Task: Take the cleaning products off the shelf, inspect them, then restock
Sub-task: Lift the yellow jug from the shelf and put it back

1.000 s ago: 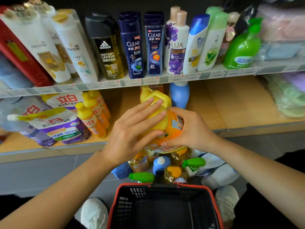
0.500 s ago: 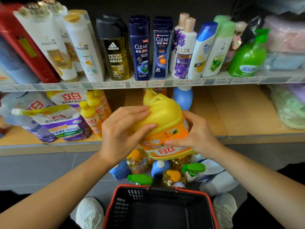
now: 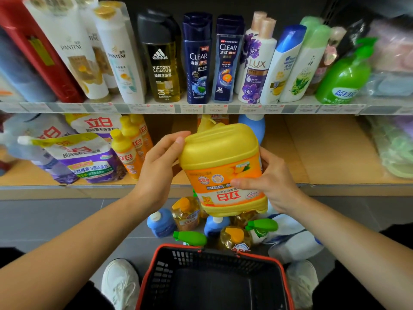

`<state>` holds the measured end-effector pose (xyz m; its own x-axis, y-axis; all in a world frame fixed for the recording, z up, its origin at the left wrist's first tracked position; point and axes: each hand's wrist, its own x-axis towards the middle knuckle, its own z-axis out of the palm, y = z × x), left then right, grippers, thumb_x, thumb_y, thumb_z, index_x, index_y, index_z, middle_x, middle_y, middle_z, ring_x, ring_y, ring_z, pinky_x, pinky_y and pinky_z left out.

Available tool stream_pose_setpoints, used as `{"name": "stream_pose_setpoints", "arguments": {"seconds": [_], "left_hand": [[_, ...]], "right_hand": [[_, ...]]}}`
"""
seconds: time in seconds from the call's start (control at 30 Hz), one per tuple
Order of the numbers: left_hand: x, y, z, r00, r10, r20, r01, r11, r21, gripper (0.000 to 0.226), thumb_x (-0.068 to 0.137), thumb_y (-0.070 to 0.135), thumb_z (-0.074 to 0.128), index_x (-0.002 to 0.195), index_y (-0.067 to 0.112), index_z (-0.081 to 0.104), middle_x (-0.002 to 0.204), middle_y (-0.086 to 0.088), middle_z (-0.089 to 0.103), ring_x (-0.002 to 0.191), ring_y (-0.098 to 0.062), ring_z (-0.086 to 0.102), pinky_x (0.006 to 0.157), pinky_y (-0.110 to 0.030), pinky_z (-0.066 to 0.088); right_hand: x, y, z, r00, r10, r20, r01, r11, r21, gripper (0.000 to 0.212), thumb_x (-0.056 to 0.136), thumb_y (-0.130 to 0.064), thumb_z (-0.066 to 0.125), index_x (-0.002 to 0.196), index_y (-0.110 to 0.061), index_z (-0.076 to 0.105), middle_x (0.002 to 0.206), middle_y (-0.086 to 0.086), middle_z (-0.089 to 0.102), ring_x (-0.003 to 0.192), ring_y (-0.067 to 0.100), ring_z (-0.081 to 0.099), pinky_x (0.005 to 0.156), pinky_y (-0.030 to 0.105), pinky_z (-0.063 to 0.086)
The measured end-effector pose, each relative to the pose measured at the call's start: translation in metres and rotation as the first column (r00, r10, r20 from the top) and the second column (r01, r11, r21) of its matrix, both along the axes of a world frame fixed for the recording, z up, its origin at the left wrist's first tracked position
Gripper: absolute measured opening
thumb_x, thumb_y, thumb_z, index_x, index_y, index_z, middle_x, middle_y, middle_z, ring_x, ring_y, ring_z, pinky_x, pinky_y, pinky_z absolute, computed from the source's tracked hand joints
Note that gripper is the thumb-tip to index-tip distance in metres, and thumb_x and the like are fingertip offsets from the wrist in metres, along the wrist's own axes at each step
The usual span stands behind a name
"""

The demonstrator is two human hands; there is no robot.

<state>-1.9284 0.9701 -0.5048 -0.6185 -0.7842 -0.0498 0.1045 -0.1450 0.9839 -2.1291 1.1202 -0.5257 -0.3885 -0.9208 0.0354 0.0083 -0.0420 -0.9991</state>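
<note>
A big yellow detergent jug with an orange label is held in front of the lower shelf, its label upside down towards me. My left hand grips its left shoulder, fingers curled over the top edge. My right hand grips its right side with the thumb across the label. Behind the jug stands a blue bottle on the shelf. Small yellow-orange bottles and refill pouches lie on the shelf's left part.
Several bottles and green-capped sprayers stand on the grey floor below the jug. A black basket with a red rim sits between my white shoes. The upper shelf carries shampoo and body wash bottles. Packaged cloths lie at far right.
The jug has been turned in my hands, so its orange label now faces me fully. My left hand has shifted from its front to its left shoulder.
</note>
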Motion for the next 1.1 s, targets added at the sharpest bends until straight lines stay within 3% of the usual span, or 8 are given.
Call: {"name": "stream_pose_setpoints", "arguments": {"seconds": [0.13, 0.33, 0.43, 0.57, 0.67, 0.8, 0.9, 1.1], "left_hand": [[-0.001, -0.007, 0.002, 0.995, -0.044, 0.094, 0.030, 0.989, 0.145, 0.024, 0.102, 0.035, 0.053, 0.106, 0.029, 0.076, 0.104, 0.000, 0.074, 0.103, -0.021, 0.066, 0.092, -0.040, 0.053], [0.003, -0.009, -0.010, 0.997, -0.069, -0.022, 0.066, 0.991, -0.117, 0.036, 0.108, 0.015, 0.042, 0.136, 0.028, 0.061, 0.129, 0.006, 0.069, 0.120, -0.013, 0.065, 0.089, -0.024, 0.056], [0.003, -0.010, -0.015, 0.993, -0.103, -0.061, 0.095, 0.988, -0.121, 0.040, 0.107, 0.014, 0.040, 0.141, 0.028, 0.056, 0.131, 0.003, 0.069, 0.121, -0.017, 0.065, 0.093, -0.026, 0.056], [0.005, 0.000, -0.028, 0.966, -0.205, 0.157, 0.211, 0.977, -0.022, 0.040, 0.088, 0.024, 0.054, 0.127, 0.026, 0.065, 0.118, 0.001, 0.074, 0.111, -0.022, 0.069, 0.089, -0.036, 0.054], [0.009, 0.012, -0.045, 0.856, -0.389, 0.340, 0.398, 0.916, 0.046, 0.041, 0.080, 0.037, 0.064, 0.120, 0.032, 0.068, 0.118, 0.008, 0.073, 0.111, -0.016, 0.068, 0.091, -0.036, 0.055], [0.013, 0.022, -0.060, 0.795, -0.524, 0.305, 0.478, 0.852, 0.216, 0.045, 0.074, 0.060, 0.074, 0.113, 0.037, 0.073, 0.121, 0.009, 0.074, 0.113, -0.008, 0.068, 0.091, -0.029, 0.051], [0.012, 0.022, -0.066, 0.870, -0.449, 0.204, 0.378, 0.873, 0.309, 0.055, 0.077, 0.054, 0.076, 0.120, 0.020, 0.069, 0.123, -0.004, 0.073, 0.117, -0.019, 0.068, 0.098, -0.036, 0.048], [0.013, 0.003, -0.048, 0.982, -0.184, 0.036, 0.173, 0.962, 0.209, 0.062, 0.060, 0.020, 0.092, 0.115, 0.008, 0.065, 0.112, -0.010, 0.075, 0.103, -0.025, 0.072, 0.081, -0.033, 0.060]], "right_hand": [[-0.001, 0.000, -0.003, 1.000, 0.011, 0.025, -0.012, 1.000, 0.019, 0.070, 0.055, -0.015, 0.098, 0.117, -0.019, 0.066, 0.110, 0.008, 0.076, 0.101, 0.027, 0.073, 0.076, 0.035, 0.061], [0.000, -0.004, -0.004, 0.985, 0.015, 0.173, -0.018, 1.000, 0.015, 0.062, 0.047, -0.020, 0.099, 0.104, -0.029, 0.074, 0.109, 0.012, 0.075, 0.100, 0.033, 0.073, 0.075, 0.041, 0.061], [0.000, -0.006, -0.003, 0.974, 0.005, 0.228, -0.008, 1.000, 0.011, 0.065, 0.048, -0.020, 0.099, 0.107, -0.022, 0.071, 0.112, 0.014, 0.074, 0.102, 0.035, 0.072, 0.076, 0.043, 0.061], [0.001, -0.010, 0.002, 0.954, -0.079, 0.289, 0.079, 0.997, 0.013, 0.066, 0.053, -0.017, 0.093, 0.113, -0.013, 0.065, 0.111, 0.013, 0.075, 0.100, 0.033, 0.074, 0.073, 0.040, 0.061], [0.001, -0.011, 0.006, 0.936, -0.117, 0.332, 0.126, 0.992, -0.007, 0.064, 0.056, -0.018, 0.088, 0.115, -0.013, 0.064, 0.111, 0.012, 0.075, 0.100, 0.032, 0.074, 0.072, 0.039, 0.061], [-0.002, -0.009, 0.006, 0.920, -0.133, 0.368, 0.144, 0.990, -0.003, 0.074, 0.061, -0.018, 0.087, 0.128, -0.007, 0.058, 0.118, 0.014, 0.073, 0.107, 0.034, 0.071, 0.076, 0.041, 0.060], [-0.004, -0.009, 0.001, 0.917, -0.084, 0.390, 0.100, 0.995, -0.022, 0.070, 0.064, -0.017, 0.084, 0.129, -0.014, 0.057, 0.123, 0.011, 0.071, 0.111, 0.031, 0.069, 0.080, 0.042, 0.060], [-0.030, -0.010, -0.003, 0.916, -0.007, 0.402, 0.024, 0.999, -0.037, 0.081, 0.070, -0.016, 0.083, 0.140, -0.033, 0.047, 0.138, 0.011, 0.061, 0.121, 0.034, 0.063, 0.086, 0.059, 0.056]]}}
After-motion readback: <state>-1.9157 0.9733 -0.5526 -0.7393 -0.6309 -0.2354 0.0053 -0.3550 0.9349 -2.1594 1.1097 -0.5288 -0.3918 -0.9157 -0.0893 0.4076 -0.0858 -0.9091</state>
